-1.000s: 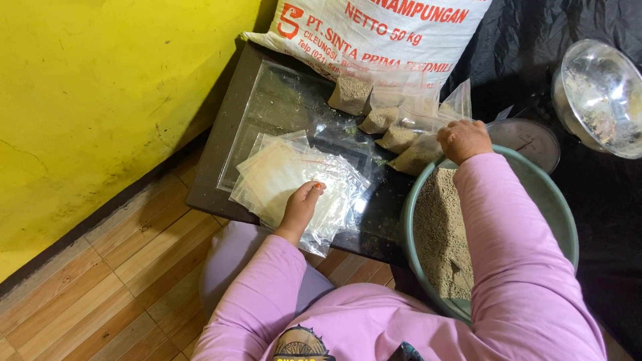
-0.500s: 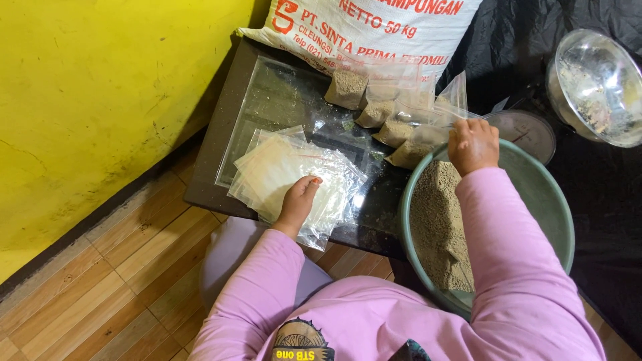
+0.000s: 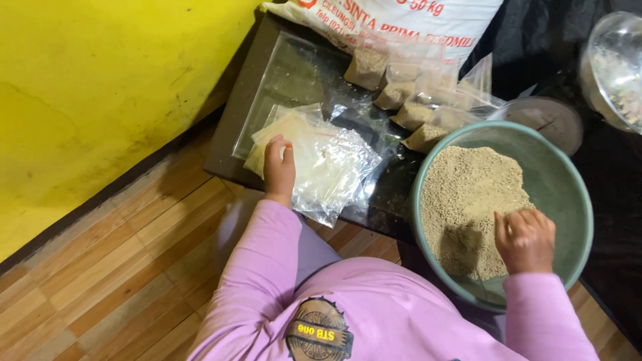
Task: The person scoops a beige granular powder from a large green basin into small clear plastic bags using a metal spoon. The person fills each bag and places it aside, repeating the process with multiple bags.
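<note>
Fingers of the left hand (image 3: 279, 168) lie flat and loosely together on the stack of thin clear plastic bags (image 3: 321, 164), pinching nothing. Fingers of the right hand (image 3: 525, 239) are curled inward over the tan granular feed (image 3: 468, 194) in the round green plastic basin (image 3: 568, 194); from above I cannot tell whether they close on a scoop or on a handful of grain, as the knuckles hide what lies beneath.

The bag stack sits on the dark glass-topped low table (image 3: 234, 127), near its front edge, just left of the basin. These bags look feather-light, limp and slick; they will cling to one another and slide as a sheaf. A single one is best taken at a free corner or the open mouth, with thumb and forefinger rubbing to part the layers.

The feed fills the left part of the basin and is loose and dry. It will pour and spill readily, so it wants a cupped hand or a scoop rather than a pinch.

Beyond the stack, several small filled clear bags of feed (image 3: 401, 93) stand close together, soft-walled and likely to slump. Behind them lies a large white woven sack (image 3: 401, 27). A clear glass bowl (image 3: 615, 67) stands at the far right, well apart.
</note>
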